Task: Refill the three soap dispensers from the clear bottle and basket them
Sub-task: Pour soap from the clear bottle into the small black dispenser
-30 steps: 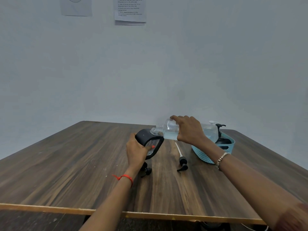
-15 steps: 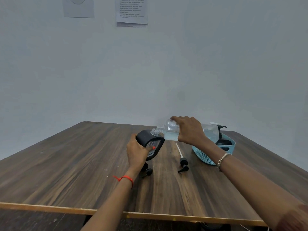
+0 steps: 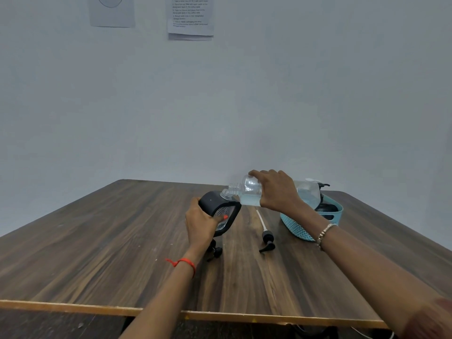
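My left hand (image 3: 200,222) grips a black soap dispenser (image 3: 221,210), tilted with its open neck pointing up to the right. My right hand (image 3: 277,190) holds the clear bottle (image 3: 247,192) on its side, mouth resting at the dispenser's opening; pale liquid lies in the bottle's lower part. A black pump head with a white tube (image 3: 265,234) lies on the wooden table (image 3: 97,241) between the dispenser and a light blue basket (image 3: 297,225). Black dispensers (image 3: 324,206) sit in the basket, partly hidden by my right wrist. Another small black pump part (image 3: 215,250) lies under my left wrist.
The table's near edge (image 3: 171,311) runs across the bottom of the view. A pale wall stands behind the table, with two paper sheets (image 3: 190,17) pinned high up. A cable shows below the table at the lower right.
Both hands keep their grips and the bottle stays tipped at the dispenser's opening. Only the view has shifted slightly; nothing else has visibly moved.
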The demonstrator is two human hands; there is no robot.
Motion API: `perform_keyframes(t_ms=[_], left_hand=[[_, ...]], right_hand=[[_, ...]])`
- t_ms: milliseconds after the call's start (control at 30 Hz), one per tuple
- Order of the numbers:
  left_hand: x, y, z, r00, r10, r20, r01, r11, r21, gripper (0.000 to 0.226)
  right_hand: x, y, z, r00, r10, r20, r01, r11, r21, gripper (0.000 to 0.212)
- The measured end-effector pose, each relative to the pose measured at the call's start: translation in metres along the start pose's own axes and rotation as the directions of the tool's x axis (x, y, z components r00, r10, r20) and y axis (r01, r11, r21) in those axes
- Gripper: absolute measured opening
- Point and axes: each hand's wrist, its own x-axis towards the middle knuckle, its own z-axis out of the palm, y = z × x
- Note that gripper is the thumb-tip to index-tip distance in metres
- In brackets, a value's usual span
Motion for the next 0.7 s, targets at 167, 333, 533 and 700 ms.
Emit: perform_keyframes(t_ms=[167,333,533,700], left_hand=[[-0.0008,-0.0004,-0.0003,1.0,0.003,0.006,-0.003,1.0,0.008,0.059],[-0.0009,0.0009,0.0006,1.0,0.006,0.005,-0.006,1.0,0.013,0.059],[-0.0008,0.0006,0.0021,1.0,0.008,0.007,-0.008,1.0,0.006,0.06],[-0.0015,-0.0003,0.0025,1.0,0.005,0.001,-0.005,1.0,0.002,0.06]], right_hand=[[-0.0021,0.0004,-0.0001,1.0,0.003,0.001,-0.003,1.0,0.006,0.064],[-0.0031,-0.0002,-0.0019,1.0,0.005,0.008,-0.005,1.0,0.005,0.064],[-0.0037,0.0007,-0.0036,1.0,0.01,0.016,-0.011,1.0,0.0,0.064],[-0.0044,-0.0002,-0.0038,0.999,0.021,0.025,-0.021,1.0,0.0,0.064]])
